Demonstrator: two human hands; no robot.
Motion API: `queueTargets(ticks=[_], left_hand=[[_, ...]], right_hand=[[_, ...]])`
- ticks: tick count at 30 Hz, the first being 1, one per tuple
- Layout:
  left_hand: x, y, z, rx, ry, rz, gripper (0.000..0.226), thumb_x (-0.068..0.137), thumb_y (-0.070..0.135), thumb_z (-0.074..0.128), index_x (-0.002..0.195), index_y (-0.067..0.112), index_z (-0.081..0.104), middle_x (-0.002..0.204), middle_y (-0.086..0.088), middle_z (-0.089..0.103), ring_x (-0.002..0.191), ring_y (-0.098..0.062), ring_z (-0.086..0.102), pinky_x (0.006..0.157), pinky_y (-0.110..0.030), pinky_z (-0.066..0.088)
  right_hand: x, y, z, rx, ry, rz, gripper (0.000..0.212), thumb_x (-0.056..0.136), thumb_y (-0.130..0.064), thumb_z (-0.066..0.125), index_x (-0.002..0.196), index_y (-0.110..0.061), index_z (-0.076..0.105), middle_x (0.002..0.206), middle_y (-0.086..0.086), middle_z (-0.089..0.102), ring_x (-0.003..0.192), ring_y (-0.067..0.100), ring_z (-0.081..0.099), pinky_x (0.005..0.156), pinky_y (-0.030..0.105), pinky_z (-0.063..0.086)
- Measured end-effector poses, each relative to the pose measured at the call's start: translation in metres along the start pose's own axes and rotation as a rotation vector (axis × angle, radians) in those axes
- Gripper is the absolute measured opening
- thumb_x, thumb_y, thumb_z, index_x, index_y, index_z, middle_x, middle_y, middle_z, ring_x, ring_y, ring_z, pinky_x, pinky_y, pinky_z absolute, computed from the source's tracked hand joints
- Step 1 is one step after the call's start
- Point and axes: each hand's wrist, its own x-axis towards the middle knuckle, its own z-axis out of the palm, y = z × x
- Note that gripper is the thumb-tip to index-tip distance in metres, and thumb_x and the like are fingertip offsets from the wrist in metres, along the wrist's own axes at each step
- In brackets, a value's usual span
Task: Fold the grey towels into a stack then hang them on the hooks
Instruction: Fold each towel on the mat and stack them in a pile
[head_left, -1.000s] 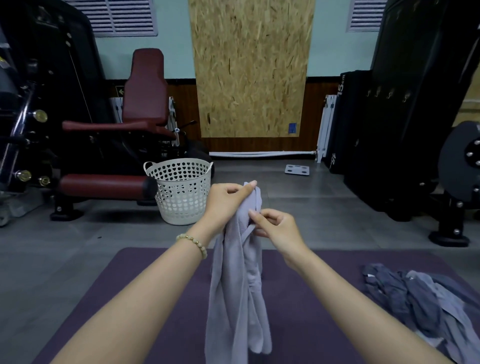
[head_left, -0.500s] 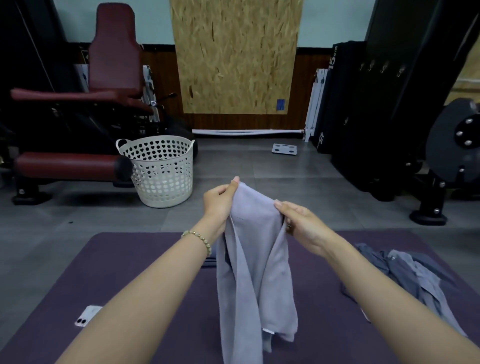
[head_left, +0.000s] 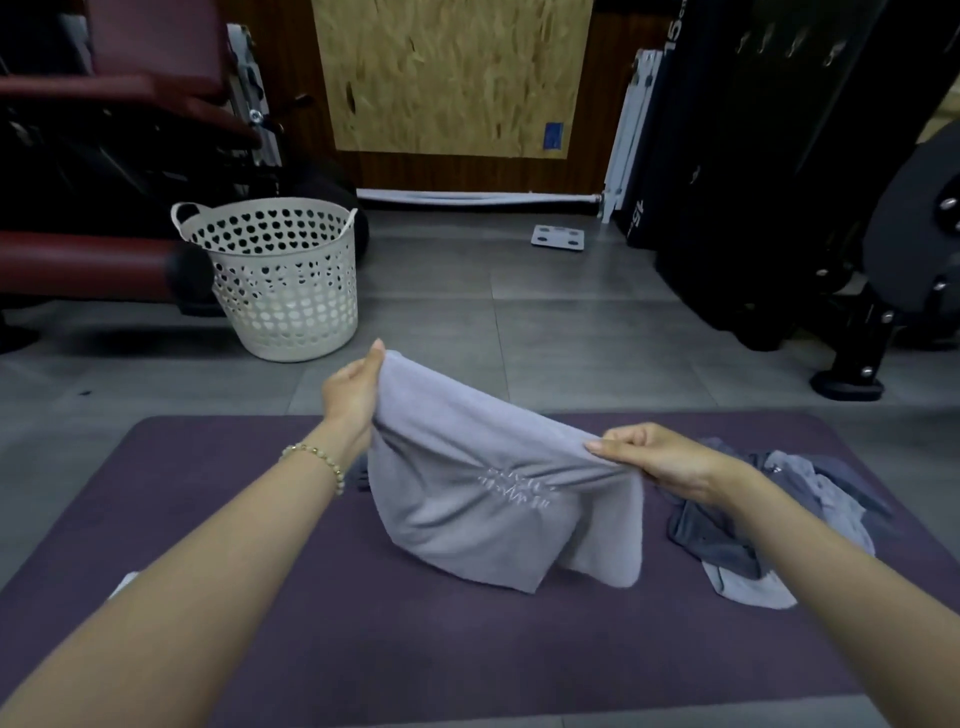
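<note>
Hands spread apart since 0.5 s ago: left hand (head_left: 353, 395) pinches grey towel (head_left: 467, 499) at 11 o'clock, right hand (head_left: 654, 457) pinches it at 2, over purple mat (head_left: 208, 493). Risk: bunched cloth skews fold; slipped pinch drops it onto unfolded pile (head_left: 779, 519) at 3.

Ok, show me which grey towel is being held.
The light grey towel stretched between left hand and right hand; the other grey towels lie heaped on the purple mat.

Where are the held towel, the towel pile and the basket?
held towel (head_left: 483, 499), head view, middle of the cloth
towel pile (head_left: 722, 558), head view, dark lower fold
basket (head_left: 291, 301), head view, perforated front wall
</note>
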Motion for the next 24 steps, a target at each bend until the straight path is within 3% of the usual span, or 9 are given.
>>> queueTargets(ticks=[2, 4, 8, 11, 14, 17, 20, 23, 24], left_hand=[[0.010, -0.025, -0.007, 0.087, -0.030, -0.014, 0.029, 0.091, 0.039, 0.060, 0.079, 0.013, 0.060, 0.077, 0.002, 0.057, 0.071, -0.010, 0.051, 0.060, -0.017, 0.041], [0.020, -0.057, -0.017, 0.246, -0.047, 0.025, 0.032, 0.091, 0.039, 0.059, 0.080, 0.009, 0.059, 0.077, -0.003, 0.054, 0.072, -0.013, 0.047, 0.059, -0.019, 0.037], [0.037, -0.127, -0.050, 0.618, -0.179, 0.109, 0.051, 0.091, 0.038, 0.060, 0.054, 0.014, 0.034, 0.057, -0.005, 0.032, 0.059, -0.014, 0.030, 0.050, -0.025, 0.026], [0.045, -0.179, -0.077, 0.887, -0.239, 0.046, 0.057, 0.090, 0.045, 0.057, 0.052, 0.017, 0.025, 0.050, -0.002, 0.029, 0.051, -0.017, 0.030, 0.051, -0.032, 0.027], [0.055, -0.231, -0.097, 1.102, -0.284, -0.057, 0.051, 0.090, 0.049, 0.054, 0.054, 0.016, 0.039, 0.053, 0.000, 0.042, 0.058, -0.020, 0.044, 0.056, -0.030, 0.035], [0.063, -0.272, -0.101, 1.213, -0.348, -0.115, 0.034, 0.091, 0.050, 0.051, 0.077, 0.021, 0.061, 0.075, 0.004, 0.061, 0.080, -0.021, 0.059, 0.068, -0.028, 0.042], [0.069, -0.302, -0.092, 1.221, -0.367, -0.119, 0.034, 0.090, 0.054, 0.050, 0.102, 0.026, 0.066, 0.099, 0.005, 0.066, 0.097, -0.019, 0.061, 0.073, -0.026, 0.041], [0.074, -0.329, -0.080, 1.163, -0.443, -0.067, 0.038, 0.091, 0.052, 0.050, 0.121, 0.031, 0.060, 0.118, 0.007, 0.064, 0.107, -0.014, 0.060, 0.079, -0.023, 0.042], [0.076, -0.337, -0.076, 1.132, -0.460, -0.039, 0.041, 0.091, 0.050, 0.051, 0.128, 0.032, 0.055, 0.126, 0.008, 0.058, 0.109, -0.012, 0.059, 0.082, -0.022, 0.043]], right_hand=[[0.012, 0.012, 0.004, -0.047, 0.016, 0.018, 0.036, 0.078, -0.042, 0.066, 0.050, -0.025, 0.053, 0.054, -0.011, 0.046, 0.054, 0.006, 0.040, 0.054, 0.022, 0.028], [0.031, 0.027, 0.016, -0.065, 0.012, 0.043, 0.031, 0.085, -0.036, 0.065, 0.057, -0.025, 0.062, 0.059, -0.011, 0.057, 0.058, 0.004, 0.050, 0.058, 0.019, 0.036], [0.081, 0.070, 0.056, -0.121, -0.061, 0.112, 0.016, 0.085, -0.033, 0.068, 0.075, -0.022, 0.072, 0.072, -0.014, 0.069, 0.069, -0.003, 0.060, 0.070, 0.012, 0.044], [0.122, 0.115, 0.091, -0.153, -0.153, 0.198, 0.019, 0.087, -0.029, 0.067, 0.072, -0.018, 0.070, 0.061, -0.019, 0.062, 0.059, -0.006, 0.053, 0.062, 0.009, 0.041], [0.155, 0.170, 0.124, -0.177, -0.205, 0.239, 0.025, 0.083, -0.036, 0.071, 0.076, -0.012, 0.067, 0.068, -0.001, 0.045, 0.065, 0.006, 0.037, 0.062, 0.019, 0.032], [0.179, 0.214, 0.146, -0.151, -0.197, 0.251, 0.038, 0.084, -0.031, 0.071, 0.054, -0.019, 0.051, 0.053, -0.009, 0.035, 0.051, 0.001, 0.028, 0.053, 0.018, 0.026], [0.198, 0.244, 0.151, -0.130, -0.163, 0.263, 0.051, 0.086, -0.024, 0.069, 0.040, -0.024, 0.048, 0.039, -0.017, 0.034, 0.040, -0.002, 0.035, 0.049, 0.012, 0.029], [0.209, 0.270, 0.148, -0.125, -0.201, 0.277, 0.047, 0.082, -0.032, 0.073, 0.043, -0.023, 0.048, 0.045, -0.016, 0.036, 0.055, -0.004, 0.054, 0.064, 0.019, 0.045], [0.211, 0.276, 0.145, -0.139, -0.220, 0.285, 0.044, 0.079, -0.038, 0.074, 0.048, -0.023, 0.047, 0.049, -0.015, 0.035, 0.060, -0.002, 0.057, 0.065, 0.016, 0.041]])
